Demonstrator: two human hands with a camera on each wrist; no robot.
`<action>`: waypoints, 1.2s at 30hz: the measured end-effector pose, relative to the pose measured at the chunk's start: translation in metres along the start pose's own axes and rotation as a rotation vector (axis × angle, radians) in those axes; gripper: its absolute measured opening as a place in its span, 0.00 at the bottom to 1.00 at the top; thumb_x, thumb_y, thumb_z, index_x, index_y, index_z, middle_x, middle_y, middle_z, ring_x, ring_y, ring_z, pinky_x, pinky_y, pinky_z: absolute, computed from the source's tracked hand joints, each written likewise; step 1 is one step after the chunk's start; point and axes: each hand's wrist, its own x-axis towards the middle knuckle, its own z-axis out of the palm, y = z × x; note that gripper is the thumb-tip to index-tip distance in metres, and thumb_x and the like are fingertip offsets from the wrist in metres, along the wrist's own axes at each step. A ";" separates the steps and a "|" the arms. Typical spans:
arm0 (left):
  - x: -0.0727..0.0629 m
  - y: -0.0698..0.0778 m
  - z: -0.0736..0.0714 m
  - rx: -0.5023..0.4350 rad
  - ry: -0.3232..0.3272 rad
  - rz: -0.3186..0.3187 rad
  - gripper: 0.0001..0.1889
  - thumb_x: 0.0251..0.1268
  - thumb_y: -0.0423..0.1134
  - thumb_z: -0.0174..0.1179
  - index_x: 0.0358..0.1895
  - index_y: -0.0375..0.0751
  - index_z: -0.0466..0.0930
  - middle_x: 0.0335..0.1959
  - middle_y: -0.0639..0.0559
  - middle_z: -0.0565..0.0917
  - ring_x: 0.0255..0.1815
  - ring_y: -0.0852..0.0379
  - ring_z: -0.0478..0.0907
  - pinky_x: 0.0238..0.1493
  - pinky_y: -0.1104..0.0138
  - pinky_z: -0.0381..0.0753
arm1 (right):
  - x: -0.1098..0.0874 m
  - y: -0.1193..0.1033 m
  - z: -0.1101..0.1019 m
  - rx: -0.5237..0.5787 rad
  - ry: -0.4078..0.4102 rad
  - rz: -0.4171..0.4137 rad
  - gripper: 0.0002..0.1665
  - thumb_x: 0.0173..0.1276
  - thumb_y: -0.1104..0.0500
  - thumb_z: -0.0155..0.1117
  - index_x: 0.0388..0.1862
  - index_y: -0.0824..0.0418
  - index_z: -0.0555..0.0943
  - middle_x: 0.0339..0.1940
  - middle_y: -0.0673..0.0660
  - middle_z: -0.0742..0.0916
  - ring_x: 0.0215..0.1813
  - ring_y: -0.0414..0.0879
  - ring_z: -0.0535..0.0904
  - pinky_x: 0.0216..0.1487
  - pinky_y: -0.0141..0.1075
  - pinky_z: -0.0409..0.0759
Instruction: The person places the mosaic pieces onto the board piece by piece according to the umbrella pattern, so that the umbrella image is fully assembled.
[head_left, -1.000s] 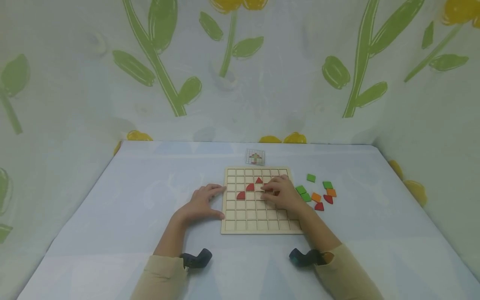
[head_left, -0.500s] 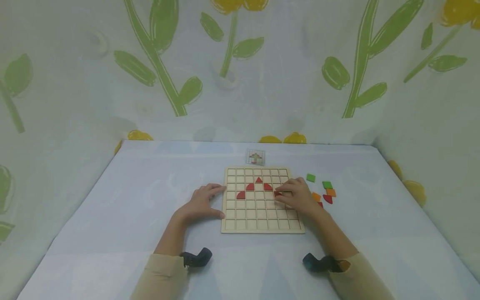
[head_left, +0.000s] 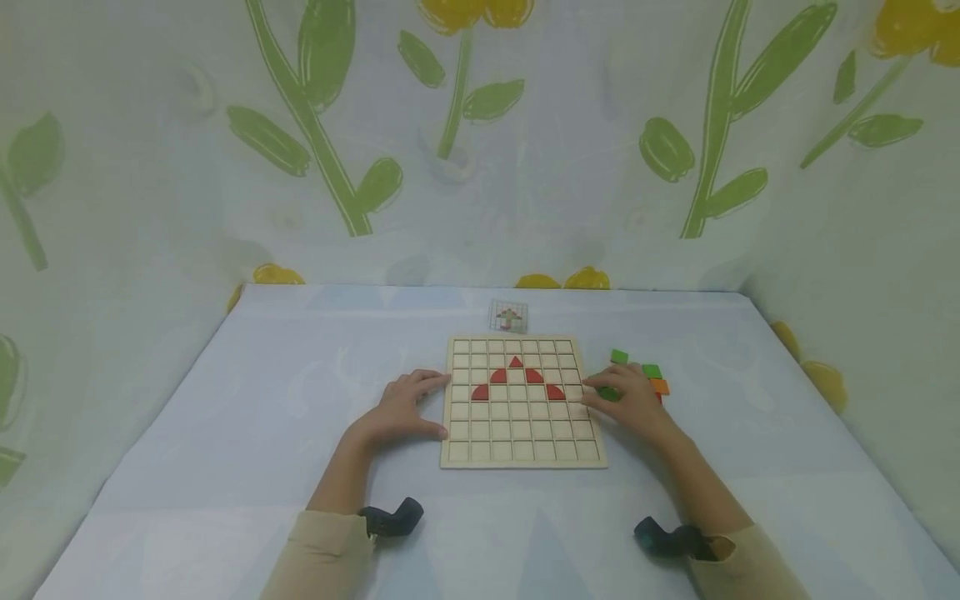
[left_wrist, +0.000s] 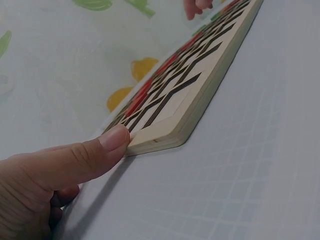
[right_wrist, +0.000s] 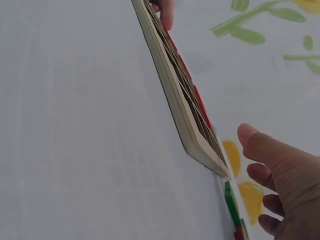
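A wooden grid board [head_left: 522, 431] lies in front of me. Set in its cells are a red triangle [head_left: 515, 362] and several red quarter-round pieces, among them one at the right [head_left: 555, 392]. My left hand [head_left: 405, 407] rests at the board's left side, thumb and fingertips spread along the edge; the left wrist view shows the thumb [left_wrist: 115, 139] touching a corner. Just off the right edge hovers my right hand [head_left: 633, 402], fingers loosely bent around nothing, over a green tile [head_left: 609, 393] that it partly hides.
Beyond the board lies a small pattern card [head_left: 508, 316]. More loose pieces lie to the right, including a green square [head_left: 619, 356], another green square [head_left: 652, 371] and an orange square [head_left: 660, 387]. A flower-printed wall [head_left: 570, 167] stands behind the table.
My right hand has moved right, off the board to the loose pieces, uncovering the red quarter-round pieces on the board's right half. My left hand has stayed at the left edge.
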 end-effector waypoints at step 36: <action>-0.003 0.003 -0.002 -0.021 -0.011 -0.010 0.46 0.39 0.51 0.75 0.68 0.52 0.67 0.67 0.50 0.67 0.67 0.46 0.59 0.64 0.45 0.58 | -0.033 0.058 -0.043 -0.102 -0.031 0.239 0.19 0.60 0.56 0.68 0.49 0.63 0.83 0.45 0.64 0.81 0.51 0.59 0.66 0.47 0.52 0.74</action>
